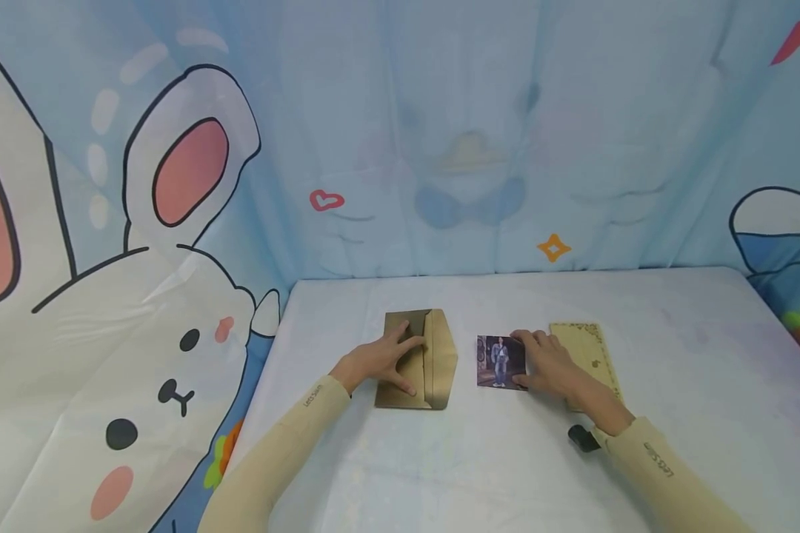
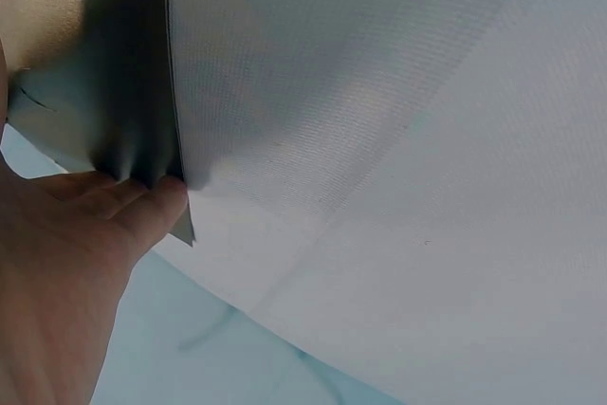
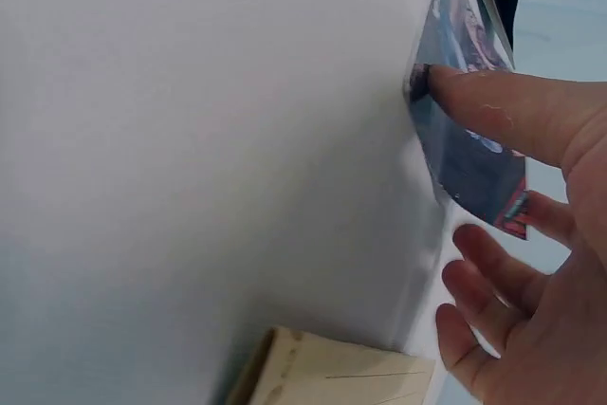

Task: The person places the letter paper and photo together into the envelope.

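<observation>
A gold envelope (image 1: 410, 363) lies on the table with its flap (image 1: 444, 363) folded out to the right. My left hand (image 1: 388, 361) rests on the envelope's body, thumb and fingers spread. In the left wrist view, fingertips of that hand (image 2: 90, 244) touch the dark, shiny envelope (image 2: 114, 73) near its edge. Right of the flap, my right hand (image 1: 548, 363) pinches a small photo (image 1: 493, 361) of a standing person by its right side. The right wrist view has the thumb on the face of the photo (image 3: 465, 144), tilted there.
A cream card or notebook (image 1: 583, 355) with a patterned border lies partly under the right forearm. Close to the right sleeve sits a small black object (image 1: 581, 438), its kind unclear. A white cloth covers the table (image 1: 440, 466); a printed blue curtain (image 1: 467, 237) hangs behind.
</observation>
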Motion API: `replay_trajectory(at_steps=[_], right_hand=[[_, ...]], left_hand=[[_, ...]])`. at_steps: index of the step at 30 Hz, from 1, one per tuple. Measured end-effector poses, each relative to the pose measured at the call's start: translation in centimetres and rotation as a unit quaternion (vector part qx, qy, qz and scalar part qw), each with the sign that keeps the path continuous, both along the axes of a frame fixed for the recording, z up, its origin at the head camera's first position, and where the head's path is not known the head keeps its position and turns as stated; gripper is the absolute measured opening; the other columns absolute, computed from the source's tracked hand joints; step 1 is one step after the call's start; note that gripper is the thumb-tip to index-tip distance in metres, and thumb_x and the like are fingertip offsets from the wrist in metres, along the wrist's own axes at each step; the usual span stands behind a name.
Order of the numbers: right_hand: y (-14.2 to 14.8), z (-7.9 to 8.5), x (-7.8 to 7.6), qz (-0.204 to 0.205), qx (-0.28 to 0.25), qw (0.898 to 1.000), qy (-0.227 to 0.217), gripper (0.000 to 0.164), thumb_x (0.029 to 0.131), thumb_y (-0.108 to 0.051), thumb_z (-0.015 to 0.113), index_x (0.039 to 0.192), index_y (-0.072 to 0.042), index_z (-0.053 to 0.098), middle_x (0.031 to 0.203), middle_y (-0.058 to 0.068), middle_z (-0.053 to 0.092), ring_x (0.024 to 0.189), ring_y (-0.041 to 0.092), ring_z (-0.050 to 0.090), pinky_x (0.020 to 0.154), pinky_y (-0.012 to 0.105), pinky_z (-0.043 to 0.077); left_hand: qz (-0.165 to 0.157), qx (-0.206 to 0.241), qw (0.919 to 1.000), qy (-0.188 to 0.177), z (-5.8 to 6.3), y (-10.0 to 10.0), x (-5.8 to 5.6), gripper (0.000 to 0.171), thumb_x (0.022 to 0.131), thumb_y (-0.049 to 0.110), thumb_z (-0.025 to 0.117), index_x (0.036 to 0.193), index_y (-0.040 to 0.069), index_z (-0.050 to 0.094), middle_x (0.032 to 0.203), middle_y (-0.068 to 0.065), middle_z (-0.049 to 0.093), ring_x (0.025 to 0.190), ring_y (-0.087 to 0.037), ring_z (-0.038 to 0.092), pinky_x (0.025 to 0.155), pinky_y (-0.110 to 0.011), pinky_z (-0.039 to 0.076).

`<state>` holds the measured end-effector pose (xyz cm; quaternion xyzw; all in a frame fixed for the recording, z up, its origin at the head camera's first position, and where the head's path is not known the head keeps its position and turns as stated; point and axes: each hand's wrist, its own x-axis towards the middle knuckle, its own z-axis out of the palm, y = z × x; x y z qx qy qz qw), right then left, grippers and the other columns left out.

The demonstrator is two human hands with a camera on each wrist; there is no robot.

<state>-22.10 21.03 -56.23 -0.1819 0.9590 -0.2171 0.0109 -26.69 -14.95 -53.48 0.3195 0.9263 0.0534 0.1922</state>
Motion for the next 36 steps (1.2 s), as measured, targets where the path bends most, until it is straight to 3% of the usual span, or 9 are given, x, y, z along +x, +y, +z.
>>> replay_trajectory(at_steps=[7, 11, 14, 21, 30, 36], right_hand=[[0.0, -0.1, 0.1, 0.025, -0.056, 0.998, -0.021, 0.08, 0.083, -0.012, 0.083, 0.143, 0.001, 0.032, 0.133, 0.032, 0.056, 0.119, 0.048, 0.058, 0.1, 0.059, 0.046], [0.1, 0.0, 0.1, 0.029, -0.077, 0.995, -0.048, 0.081, 0.085, -0.006, 0.079, 0.147, 0.003, 0.028, 0.119, 0.026, 0.061, 0.099, 0.034, 0.064, 0.085, 0.046, 0.054], [0.4, 0.2, 0.1, 0.025, -0.101, 0.991, -0.081, 0.079, 0.086, 0.001, 0.073, 0.15, 0.001, 0.026, 0.102, 0.016, 0.061, 0.084, 0.019, 0.058, 0.071, 0.033, 0.05], [1.4, 0.7, -0.1, 0.03, -0.135, 0.983, -0.122, 0.071, 0.088, 0.003, 0.066, 0.149, -0.002, 0.03, 0.103, 0.016, 0.062, 0.089, 0.019, 0.063, 0.074, 0.031, 0.054], [1.9, 0.6, -0.2, 0.049, -0.236, 0.952, -0.189, 0.068, 0.093, 0.0, 0.062, 0.151, 0.004, 0.027, 0.103, 0.019, 0.059, 0.08, 0.019, 0.061, 0.064, 0.031, 0.053], [1.6, 0.7, -0.5, 0.055, -0.257, 0.942, -0.208, 0.07, 0.092, 0.001, 0.06, 0.152, 0.002, 0.024, 0.097, 0.016, 0.061, 0.072, 0.02, 0.058, 0.062, 0.03, 0.05]], left_hand=[[0.005, 0.003, 0.9999, -0.011, 0.2, 0.0, 0.0, 0.104, 0.074, 0.069, 0.076, 0.158, 0.035, 0.024, 0.168, -0.022, 0.005, 0.154, -0.037, 0.022, 0.108, -0.051, 0.045], [0.002, 0.008, 0.9999, -0.014, 0.2, 0.0, 0.0, 0.103, 0.075, 0.067, 0.077, 0.157, 0.034, 0.025, 0.168, -0.022, 0.005, 0.154, -0.037, 0.02, 0.111, -0.051, 0.042], [-0.002, 0.007, 0.9999, -0.012, 0.1, -0.1, 0.1, 0.103, 0.075, 0.067, 0.077, 0.158, 0.033, 0.025, 0.168, -0.022, 0.004, 0.155, -0.036, 0.019, 0.111, -0.051, 0.042], [-0.008, 0.004, 0.9999, -0.008, -0.2, -0.2, 0.2, 0.102, 0.076, 0.066, 0.076, 0.158, 0.032, 0.026, 0.168, -0.021, 0.003, 0.155, -0.035, 0.017, 0.11, -0.049, 0.044], [0.007, -0.012, 0.9998, -0.013, 0.2, 0.2, 0.2, 0.102, 0.075, 0.068, 0.075, 0.157, 0.035, 0.024, 0.169, -0.019, 0.002, 0.155, -0.035, 0.02, 0.105, -0.05, 0.047], [0.005, -0.033, 0.9994, -0.005, 0.4, 0.4, 0.1, 0.105, 0.074, 0.071, 0.074, 0.158, 0.036, 0.021, 0.169, -0.018, 0.002, 0.154, -0.033, 0.022, 0.103, -0.048, 0.049]])
